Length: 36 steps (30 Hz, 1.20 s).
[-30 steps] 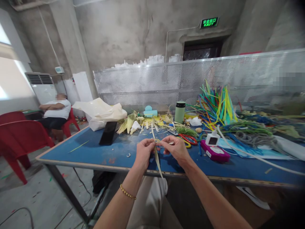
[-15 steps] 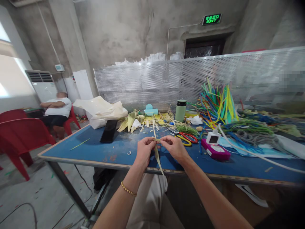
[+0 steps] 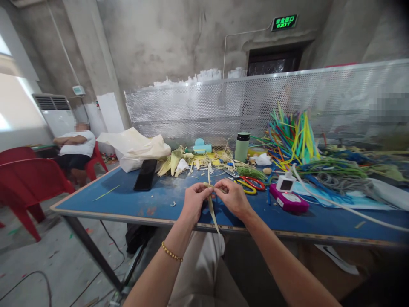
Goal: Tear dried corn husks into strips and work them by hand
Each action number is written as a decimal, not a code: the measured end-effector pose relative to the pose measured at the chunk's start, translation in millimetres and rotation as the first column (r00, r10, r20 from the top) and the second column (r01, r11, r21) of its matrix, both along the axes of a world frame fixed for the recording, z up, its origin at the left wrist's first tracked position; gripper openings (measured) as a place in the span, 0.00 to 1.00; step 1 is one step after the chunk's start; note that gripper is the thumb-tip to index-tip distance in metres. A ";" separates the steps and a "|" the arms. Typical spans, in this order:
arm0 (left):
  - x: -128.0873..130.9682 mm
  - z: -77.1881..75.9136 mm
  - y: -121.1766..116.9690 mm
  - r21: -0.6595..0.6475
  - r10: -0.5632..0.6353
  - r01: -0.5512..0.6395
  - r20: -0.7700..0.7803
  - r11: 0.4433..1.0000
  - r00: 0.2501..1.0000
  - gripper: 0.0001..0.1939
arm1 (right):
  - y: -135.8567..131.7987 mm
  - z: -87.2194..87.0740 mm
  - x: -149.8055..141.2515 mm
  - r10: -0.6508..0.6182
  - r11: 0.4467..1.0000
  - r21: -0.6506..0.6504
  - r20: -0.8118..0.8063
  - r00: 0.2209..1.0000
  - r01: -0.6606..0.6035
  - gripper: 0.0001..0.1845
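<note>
Pale strips of dried husk (image 3: 212,212) cross between my hands, one end hanging down past the table's front edge and another pointing away from me. My left hand (image 3: 195,200) pinches the crossing from the left, thumb against fingers. From the right, my right hand (image 3: 232,197) grips a short piece of the same husk between thumb and fingertips. The fingers cover most of the crossing itself. Just beyond my right hand lie scissors with red and yellow handles (image 3: 251,185), resting on the blue table (image 3: 121,207).
Left of centre lie a black phone (image 3: 145,175) and a white plastic bag (image 3: 134,149). Husk scraps (image 3: 175,162), a green bottle (image 3: 242,147), coloured strips (image 3: 297,138) and a purple box (image 3: 289,199) with a white cable stand beyond and right. A person (image 3: 75,143) sits far left.
My right fingers have curled in a little more around the husk. The far-pointing strip has shifted slightly to the right; my left hand stays nearly where it was.
</note>
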<state>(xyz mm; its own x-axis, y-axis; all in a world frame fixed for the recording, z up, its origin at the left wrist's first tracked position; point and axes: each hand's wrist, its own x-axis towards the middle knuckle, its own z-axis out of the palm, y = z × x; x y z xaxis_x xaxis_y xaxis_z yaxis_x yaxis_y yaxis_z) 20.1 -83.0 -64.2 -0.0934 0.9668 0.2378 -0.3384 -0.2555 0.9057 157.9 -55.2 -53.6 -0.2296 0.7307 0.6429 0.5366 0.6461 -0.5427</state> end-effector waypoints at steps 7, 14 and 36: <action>0.9 -0.2 0.0 -0.015 0.033 -0.033 -0.028 0.999 0.999 0.15 | -2.9 1.6 -0.5 0.055 0.998 0.027 0.016 0.998 -0.056 0.06; 0.2 -3.6 3.1 -0.008 0.029 -0.029 -0.002 1.000 1.000 0.12 | -1.5 -0.2 0.5 0.060 0.998 0.019 0.013 0.998 -0.060 0.06; -5.0 -4.2 9.4 -0.080 0.056 -0.041 0.195 0.996 0.979 0.09 | 1.7 -2.2 3.8 -0.062 0.976 0.211 0.049 0.997 0.050 0.09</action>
